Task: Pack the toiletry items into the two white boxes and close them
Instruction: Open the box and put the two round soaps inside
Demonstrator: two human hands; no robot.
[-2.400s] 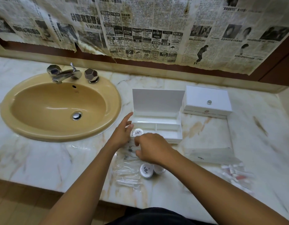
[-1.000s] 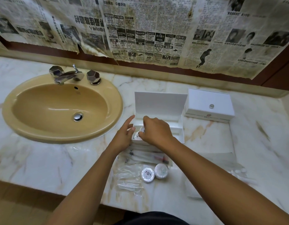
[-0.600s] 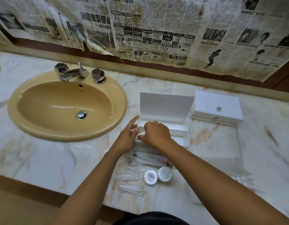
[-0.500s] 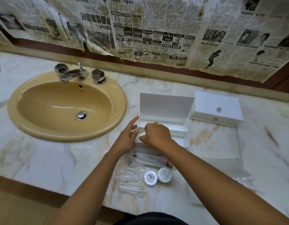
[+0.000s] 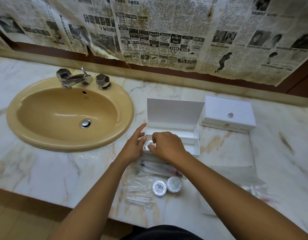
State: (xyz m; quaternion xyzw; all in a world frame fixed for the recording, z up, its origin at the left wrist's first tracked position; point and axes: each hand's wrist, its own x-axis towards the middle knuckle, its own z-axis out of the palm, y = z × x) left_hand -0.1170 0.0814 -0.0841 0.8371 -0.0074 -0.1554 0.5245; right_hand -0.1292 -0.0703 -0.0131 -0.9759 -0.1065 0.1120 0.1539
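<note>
An open white box (image 5: 187,135) with its lid upright stands on the marble counter. My right hand (image 5: 165,146) pinches a small round soap (image 5: 148,144) in the box's front left compartment. My left hand (image 5: 135,144) rests with straight fingers against the box's left wall. A second white box (image 5: 227,113) sits closed to the right. Two more round wrapped soaps (image 5: 159,187) (image 5: 174,184) lie in front, beside clear plastic packets (image 5: 139,189) and a long wrapped item (image 5: 158,169).
A tan oval sink (image 5: 68,115) with a chrome tap (image 5: 77,80) fills the counter's left. More clear-wrapped items (image 5: 258,191) lie at the right under my forearm. Newspaper covers the wall behind. The counter's front edge runs just below the packets.
My right hand carried a round soap from the counter forward into the open box and has settled it in the front left compartment. My left hand stayed against the box's side.
</note>
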